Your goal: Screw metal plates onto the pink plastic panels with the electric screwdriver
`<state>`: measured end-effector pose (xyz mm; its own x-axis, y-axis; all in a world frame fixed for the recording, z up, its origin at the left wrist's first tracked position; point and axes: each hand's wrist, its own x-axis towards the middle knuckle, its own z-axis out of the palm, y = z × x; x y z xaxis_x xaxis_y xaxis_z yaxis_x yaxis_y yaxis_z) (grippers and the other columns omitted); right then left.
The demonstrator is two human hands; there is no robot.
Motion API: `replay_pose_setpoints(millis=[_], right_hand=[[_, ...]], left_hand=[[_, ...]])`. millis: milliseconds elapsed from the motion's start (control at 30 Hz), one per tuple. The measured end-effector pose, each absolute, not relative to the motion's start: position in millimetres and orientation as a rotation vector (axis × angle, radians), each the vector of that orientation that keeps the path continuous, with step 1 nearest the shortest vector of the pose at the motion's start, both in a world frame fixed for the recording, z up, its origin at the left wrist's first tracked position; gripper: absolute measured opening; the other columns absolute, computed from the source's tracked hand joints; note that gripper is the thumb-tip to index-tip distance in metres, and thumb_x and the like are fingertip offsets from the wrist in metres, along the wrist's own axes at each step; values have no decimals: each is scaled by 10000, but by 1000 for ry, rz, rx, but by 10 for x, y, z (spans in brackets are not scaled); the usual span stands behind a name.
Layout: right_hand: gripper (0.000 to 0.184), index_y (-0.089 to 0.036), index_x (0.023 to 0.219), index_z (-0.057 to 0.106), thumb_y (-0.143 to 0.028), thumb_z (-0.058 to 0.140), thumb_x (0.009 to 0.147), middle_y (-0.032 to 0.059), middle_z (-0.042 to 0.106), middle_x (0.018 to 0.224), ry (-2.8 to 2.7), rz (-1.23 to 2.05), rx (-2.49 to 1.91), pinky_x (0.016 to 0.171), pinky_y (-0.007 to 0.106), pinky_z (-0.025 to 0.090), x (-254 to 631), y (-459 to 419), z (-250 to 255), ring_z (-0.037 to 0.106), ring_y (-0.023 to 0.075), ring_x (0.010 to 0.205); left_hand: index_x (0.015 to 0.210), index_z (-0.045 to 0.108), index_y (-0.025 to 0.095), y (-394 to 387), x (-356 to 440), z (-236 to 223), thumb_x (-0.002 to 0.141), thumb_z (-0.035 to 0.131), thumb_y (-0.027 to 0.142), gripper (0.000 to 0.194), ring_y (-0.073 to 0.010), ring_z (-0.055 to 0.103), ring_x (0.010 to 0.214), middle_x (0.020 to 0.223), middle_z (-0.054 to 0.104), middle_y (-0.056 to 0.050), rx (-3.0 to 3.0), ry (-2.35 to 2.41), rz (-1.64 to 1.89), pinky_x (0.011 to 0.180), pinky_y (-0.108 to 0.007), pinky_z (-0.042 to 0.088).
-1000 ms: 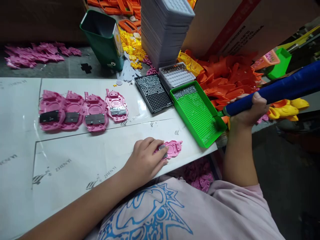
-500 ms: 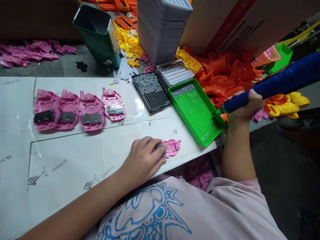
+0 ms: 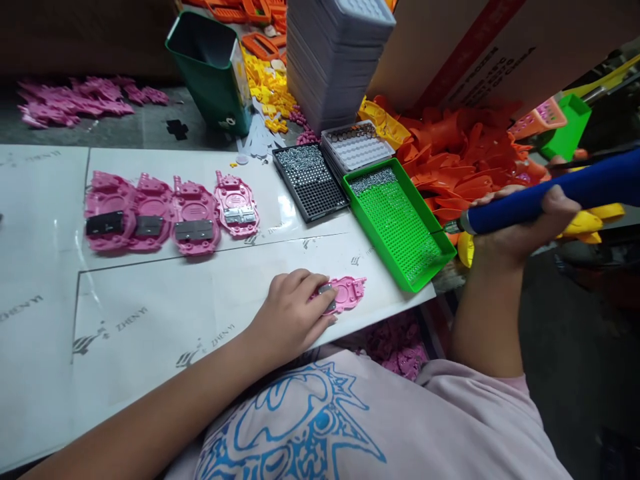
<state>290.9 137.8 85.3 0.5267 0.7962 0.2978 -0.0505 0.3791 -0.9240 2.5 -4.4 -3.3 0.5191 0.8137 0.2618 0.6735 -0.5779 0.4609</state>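
My left hand (image 3: 296, 310) is closed over one end of a pink plastic casing (image 3: 350, 293) near the table's front edge, its fingers on the dark plate set into it. My right hand (image 3: 520, 227) is wrapped round a blue electric screwdriver (image 3: 530, 197), held almost level. The screwdriver's tip points left, over the right wall of a green screw tray (image 3: 395, 220). Small silver screws lie in that tray, heaped at its far end. Several more pink casings (image 3: 197, 213) with dark or silvery plates stand in a row at the left.
Beside the green tray are a black perforated tray (image 3: 313, 183) with screws and a white tray (image 3: 357, 143). Behind them rise a tall stack of grey trays (image 3: 333, 73) and a green bin (image 3: 213, 80). Orange parts (image 3: 450, 147) are piled at the right, pink parts (image 3: 75, 100) at the back left.
My right hand and the screwdriver have drawn back to the right, the tip moving from inside the green tray toward its right wall. My left hand stays on the casing. The view has shifted slightly.
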Motion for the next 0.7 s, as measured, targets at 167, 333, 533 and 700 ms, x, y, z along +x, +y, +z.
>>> replay_pose_setpoints(millis=[167,333,533,700], right_hand=[[322,-234,833,591,-472,454,664,-16,601,521,-1065,832,-807,394,320,454,2490,858,937,519,176,404],[384,-253,970,633,-449,577,645,27,636,609,-1120,1201,-692,527,396,500,2191,513,852,573,212,506],[229,-273,814,645,-421,646,639,25,637,621,-1093,1298,-685,535,388,482,2070,488,749,565,204,525],[381,-296,1005,642,-411,643,641,17,639,627,-1101,1327,-676,542,394,476,2073,488,715,562,210,527]], left_hand=[[1084,638,174,-39,27,-7,858,588,322,275,-292,489,1030,1140,603,-117,2442,1239,641,837,-442,366],[1078,640,176,-41,33,5,855,583,314,269,-290,495,1018,1137,608,-113,2440,1249,635,832,-441,364],[1088,636,179,-56,40,-9,867,569,319,270,-287,496,1011,1135,608,-108,2439,1249,630,824,-441,366],[1097,631,183,-63,44,-6,872,565,321,272,-286,487,1025,1138,605,-102,2420,1247,613,827,-439,368]])
